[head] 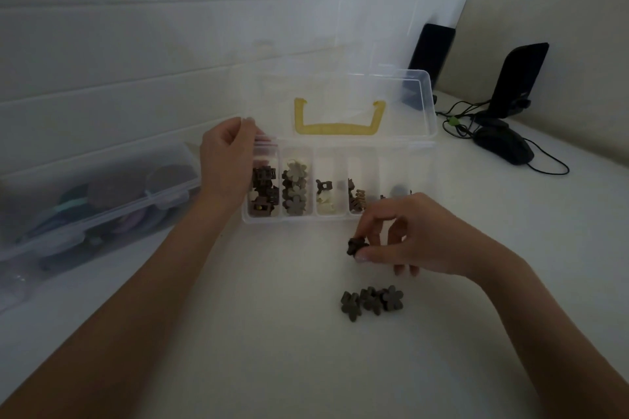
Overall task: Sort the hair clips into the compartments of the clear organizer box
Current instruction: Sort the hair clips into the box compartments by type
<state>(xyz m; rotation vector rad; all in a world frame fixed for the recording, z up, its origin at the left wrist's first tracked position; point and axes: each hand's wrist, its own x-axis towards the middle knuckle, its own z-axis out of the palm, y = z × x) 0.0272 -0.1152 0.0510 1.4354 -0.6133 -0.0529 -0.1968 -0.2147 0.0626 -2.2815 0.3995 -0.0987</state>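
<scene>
Loose dark flower clips are left in a small cluster on the white table, and just beyond them one dark clip is pinched between thumb and fingertips of the right hand, close to the organizer box. With so light a pinch the clip could be dropped or let fall into a wrong compartment, since the divisions are narrow. The left hand is curled over the box's left end, and whether it is clamped on it cannot be told.

White tabletop. Clear organizer box, lid up, sits just behind the right hand's pinch. 3 dark flower clips clustered just in front of it. 2nd clear box far left. Mouse & cables far right rear.
</scene>
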